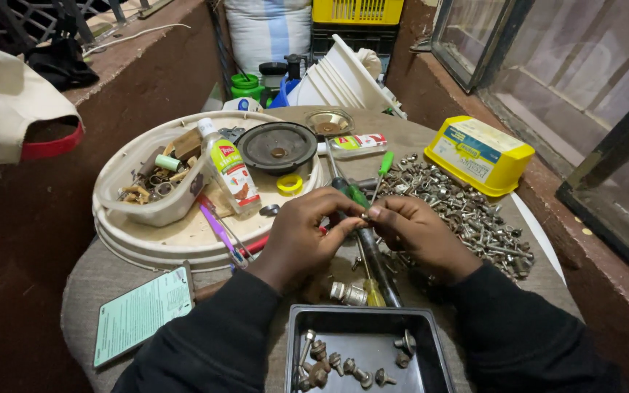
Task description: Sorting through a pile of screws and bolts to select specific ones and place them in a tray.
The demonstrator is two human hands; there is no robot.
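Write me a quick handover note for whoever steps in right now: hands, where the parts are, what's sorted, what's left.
Left hand and right hand: meet fingertip to fingertip over the table, pinching a small metal piece between them; too small to identify.
Dark tray, nearest the person: holds about ten bolts, so some sorting looks done.
Heap of loose bolts and nuts: right of the hands, beside the yellow box; a large pile apparently remains.
Screwdrivers lie under the hands.
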